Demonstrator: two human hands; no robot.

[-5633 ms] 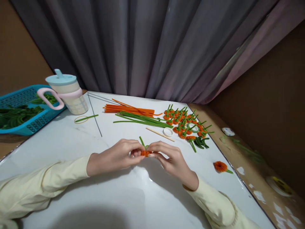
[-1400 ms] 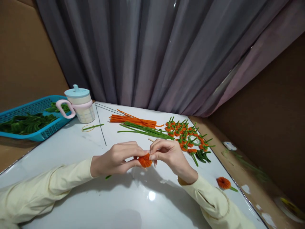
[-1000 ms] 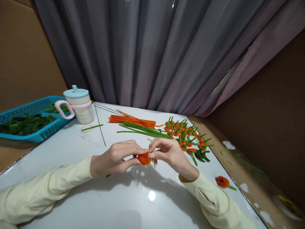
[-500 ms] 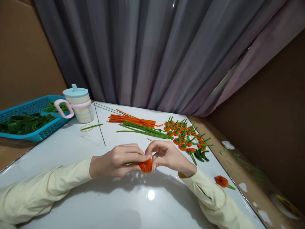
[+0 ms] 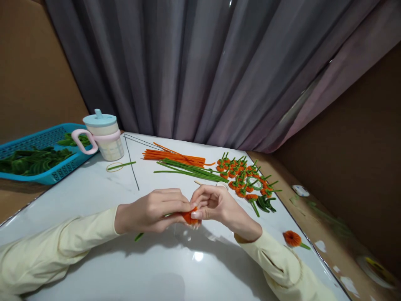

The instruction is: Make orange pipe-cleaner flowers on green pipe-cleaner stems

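Note:
Between my two hands is a fuzzy orange pipe-cleaner flower (image 5: 189, 217), partly covered by fingers. My left hand (image 5: 159, 209) is closed on it from the left, and a bit of green stem shows between its fingers; a green tip (image 5: 139, 237) sticks out below that hand. With thumb and fingers, my right hand (image 5: 216, 207) pinches the flower's right side, the thumb lying across the orange. Beyond my hands lie a bundle of orange pipe cleaners (image 5: 175, 156) and a bundle of green pipe cleaners (image 5: 194, 170).
Several orange flowers with green stems (image 5: 241, 191) cluster at the back right, around a tape roll (image 5: 254, 183). One flower (image 5: 293, 238) lies near the right edge. At left stand a lidded cup (image 5: 108, 142) and a blue basket (image 5: 52, 177) of green pieces.
My right thumb has moved left across the flower's front, covering more of it. A green tip now shows below my left hand. The view has shifted slightly.

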